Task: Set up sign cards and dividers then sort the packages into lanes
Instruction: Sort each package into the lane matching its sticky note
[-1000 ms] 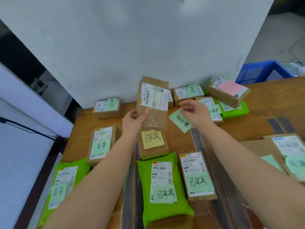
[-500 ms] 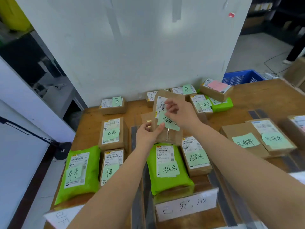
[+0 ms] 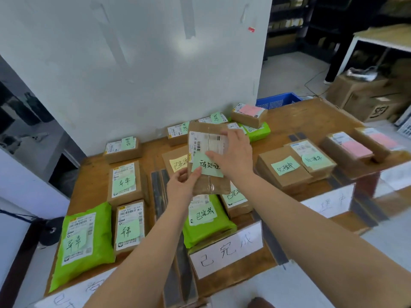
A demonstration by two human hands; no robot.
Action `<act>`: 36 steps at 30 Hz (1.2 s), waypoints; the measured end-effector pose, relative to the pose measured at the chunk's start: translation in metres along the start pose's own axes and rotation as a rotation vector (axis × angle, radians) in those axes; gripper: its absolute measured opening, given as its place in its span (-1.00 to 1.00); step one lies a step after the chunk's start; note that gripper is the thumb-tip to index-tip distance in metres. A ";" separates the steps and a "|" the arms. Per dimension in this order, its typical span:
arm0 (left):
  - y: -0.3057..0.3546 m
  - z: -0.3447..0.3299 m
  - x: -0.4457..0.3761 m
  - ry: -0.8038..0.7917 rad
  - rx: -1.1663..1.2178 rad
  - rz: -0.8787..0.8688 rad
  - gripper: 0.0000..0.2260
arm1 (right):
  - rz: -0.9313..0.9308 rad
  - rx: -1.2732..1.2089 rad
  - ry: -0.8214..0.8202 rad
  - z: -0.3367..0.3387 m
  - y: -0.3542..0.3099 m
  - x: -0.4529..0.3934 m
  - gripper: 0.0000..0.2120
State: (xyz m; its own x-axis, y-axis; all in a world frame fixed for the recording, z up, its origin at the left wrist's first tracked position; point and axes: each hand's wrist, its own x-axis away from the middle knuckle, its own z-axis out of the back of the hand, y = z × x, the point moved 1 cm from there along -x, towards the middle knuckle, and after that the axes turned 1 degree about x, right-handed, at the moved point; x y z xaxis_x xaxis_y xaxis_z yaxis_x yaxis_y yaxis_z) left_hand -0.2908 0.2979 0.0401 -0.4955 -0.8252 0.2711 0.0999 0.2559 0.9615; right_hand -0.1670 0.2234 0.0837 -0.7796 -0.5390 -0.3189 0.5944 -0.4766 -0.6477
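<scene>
Above the middle lane I hold a brown cardboard package [image 3: 211,185] upright. My left hand [image 3: 181,185] grips its lower left edge. My right hand [image 3: 233,155] lies over its face, thumb pressing a green sticky note [image 3: 208,166] with black handwriting onto it. A white shipping label [image 3: 205,141] shows above the note. White sign cards [image 3: 226,250] stand at the near edge. Dark divider strips [image 3: 158,192] run between the lanes.
Brown and green packages with sticky notes fill the left lane [image 3: 125,181], middle lane [image 3: 205,221] and right lanes [image 3: 287,167] of the wooden table [image 3: 311,121]. More packages [image 3: 249,114] sit at the back by a white board [image 3: 133,63]. A blue crate [image 3: 278,100] stands behind.
My right hand brought the green note from beside the package onto its face. The view pulled back and up, and the near sign cards and right lanes came into sight.
</scene>
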 end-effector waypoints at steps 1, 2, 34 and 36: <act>0.003 -0.005 0.003 -0.011 0.019 0.006 -0.66 | -0.025 -0.036 0.003 0.007 0.005 0.001 -0.42; 0.006 -0.012 0.007 -0.022 0.028 0.006 -0.66 | -0.049 -0.087 0.000 0.014 0.011 0.002 -0.41; 0.001 -0.450 0.053 -0.299 -0.153 0.028 -0.72 | -0.472 -0.575 0.077 0.286 0.352 -0.079 -0.67; 0.003 -0.463 0.036 -0.326 -0.183 0.046 -0.66 | -0.481 -0.552 0.073 0.282 0.363 -0.101 -0.67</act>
State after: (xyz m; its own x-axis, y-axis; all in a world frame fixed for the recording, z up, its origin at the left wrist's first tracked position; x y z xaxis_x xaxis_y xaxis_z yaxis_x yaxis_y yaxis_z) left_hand 0.0915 0.0360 0.0728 -0.7324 -0.6040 0.3144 0.2668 0.1703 0.9486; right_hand 0.1827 -0.0915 0.0761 -0.9518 -0.3017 0.0554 0.0127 -0.2193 -0.9756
